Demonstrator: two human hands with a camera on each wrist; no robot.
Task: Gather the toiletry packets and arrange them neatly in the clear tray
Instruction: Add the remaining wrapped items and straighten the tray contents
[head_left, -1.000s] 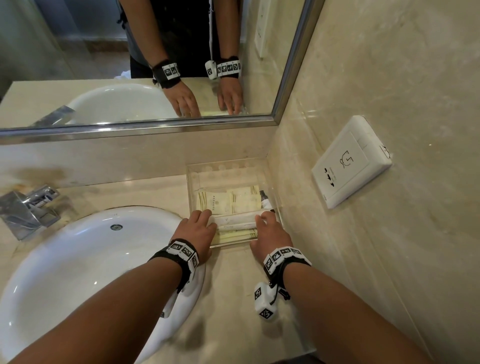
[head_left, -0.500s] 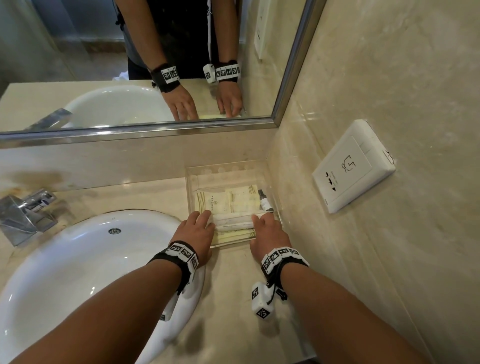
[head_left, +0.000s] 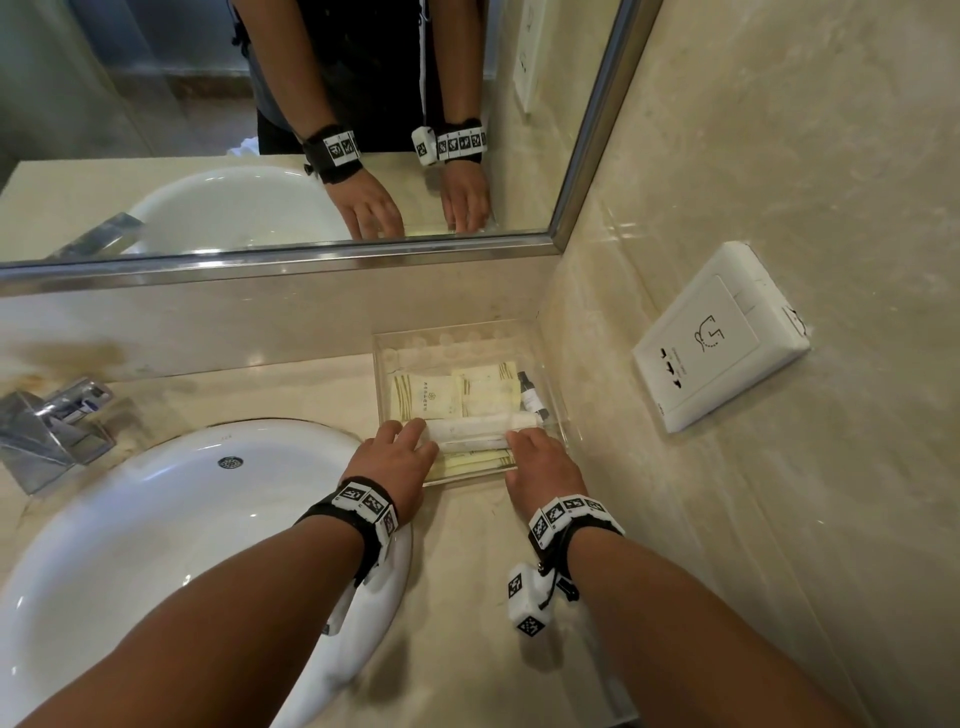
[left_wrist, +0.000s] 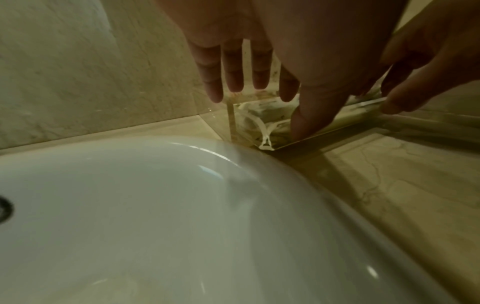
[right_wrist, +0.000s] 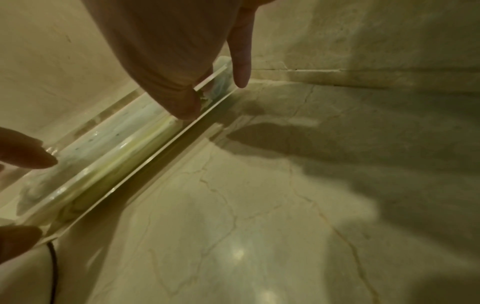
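**Both hands laid at the near end of the clear tray**

The clear tray (head_left: 395, 358) is seen in the corner of the beige stone counter (head_left: 457, 571), pushed close to the side wall and just right of the white sink basin (head_left: 156, 545). Inside the tray, two cream toiletry packets (head_left: 428, 397) are laid flat side by side in the far half, and a small dark-capped bottle (head_left: 530, 395) is placed along the tray's right wall. A long white wrapped packet (head_left: 467, 434) is laid crosswise nearer the front, with pale yellow packets (head_left: 475, 460) beneath it at the front wall.

The left hand (head_left: 397, 465) is set at the tray's near left corner, its fingers (left_wrist: 233, 72) kept straight and spread over the tray, with its thumb (left_wrist: 311, 115) pointing down at the front wall. The right hand (head_left: 540, 462) is set at the tray's near right corner, fingers extended, with one finger (right_wrist: 241, 67) hanging outside the tray's right wall and the thumb (right_wrist: 179, 102) pressed down at the front rim. Nothing is gripped by either hand; whether the fingertips actually touch the white wrapped packet cannot be told.

A chrome faucet (head_left: 52, 426) is mounted left of the tray beyond the basin, a mirror (head_left: 311, 130) is fixed above it, and a white wall socket (head_left: 722, 338) is fitted to the wall on the tray's right.
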